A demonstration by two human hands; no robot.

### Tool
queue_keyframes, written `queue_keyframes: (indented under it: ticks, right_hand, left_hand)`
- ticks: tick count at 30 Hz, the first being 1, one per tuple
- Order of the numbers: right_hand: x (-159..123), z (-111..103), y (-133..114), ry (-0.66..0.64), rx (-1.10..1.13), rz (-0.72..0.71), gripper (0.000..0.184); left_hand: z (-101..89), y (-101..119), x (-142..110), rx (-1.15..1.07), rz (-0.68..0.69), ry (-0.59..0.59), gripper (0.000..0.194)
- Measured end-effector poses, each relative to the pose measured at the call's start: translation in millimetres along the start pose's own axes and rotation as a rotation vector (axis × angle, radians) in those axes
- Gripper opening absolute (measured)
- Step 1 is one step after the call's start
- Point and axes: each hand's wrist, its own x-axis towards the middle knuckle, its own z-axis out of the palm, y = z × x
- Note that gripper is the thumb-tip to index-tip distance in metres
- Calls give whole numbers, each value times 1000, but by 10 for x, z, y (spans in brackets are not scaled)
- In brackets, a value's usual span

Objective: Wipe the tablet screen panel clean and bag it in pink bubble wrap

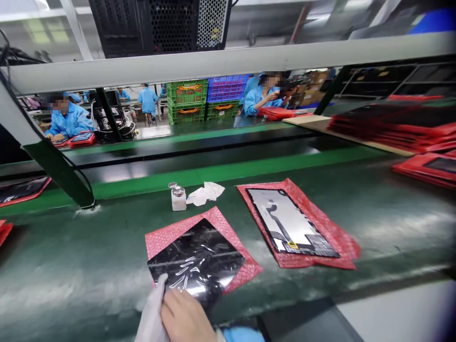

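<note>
Factory workbench point(71, 266) of dark green matting runs under a white steel frame, with blue-coated workers at rows beyond. One hand point(185, 318) shows at the bottom edge; which hand it is cannot be told. Its fingers are curled, pinching a white wiping cloth point(151, 316) against the near corner of a glossy black rectangular panel point(195, 263). The panel lies skewed on a pink bubble-wrap sheet point(167, 237), its long axis slanting up to the right. Beyond the hand stand a small white bottle point(178, 197) and a crumpled wipe point(204, 193); right of it, a silver-backed panel point(290, 223) lies on red wrap.
</note>
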Motion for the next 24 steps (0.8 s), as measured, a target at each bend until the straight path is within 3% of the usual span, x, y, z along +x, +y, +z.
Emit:
queue_keyframes:
  ticks: [1, 3, 6, 9, 11, 13, 15, 17, 19, 21, 22, 24]
  right_hand:
    - [-130, -54, -59, -12, 55, -30, 29]
    - [-369, -261, 100, -43, 67, 72, 29]
    - [-635, -708, 810, -38, 40, 381, 32]
    - [-774, -1057, 1444, 57, 181, 754, 32]
    - [-788, -1135, 1639, 192, 266, 998, 38]
    - [-744, -1095, 1692, 313, 334, 1117, 45]
    - [-661, -985, 1678, 335, 401, 1091, 45]
    - [-558, -854, 1647, 255, 414, 993, 42]
    - [-444, -731, 1618, 132, 330, 901, 40]
    - [-333, -626, 1595, 19, 185, 841, 40]
    - [-285, -582, 1589, -29, 109, 819, 41]
    - [-231, -507, 1597, -93, 4, 773, 41]
  left_hand:
    - [-29, 10, 3, 6, 15, -12, 29]
    - [-83, 14, 27, 9, 44, -34, 25]
    - [-144, 12, 78, 24, 102, 24, 25]
    - [-201, 76, 185, -26, 113, 96, 27]
    - [-255, 170, 332, -48, 210, 16, 31]
    - [-319, 263, 526, -11, 374, -141, 31]
    - [-379, 290, 718, 139, 523, -299, 36]
    - [-421, 212, 850, 419, 635, -317, 48]
    - [-432, 55, 893, 720, 577, -62, 46]
    - [-405, -96, 855, 874, 357, 238, 59]
    - [-377, -136, 813, 884, 245, 317, 70]
    - [-298, -115, 717, 795, 105, 287, 63]
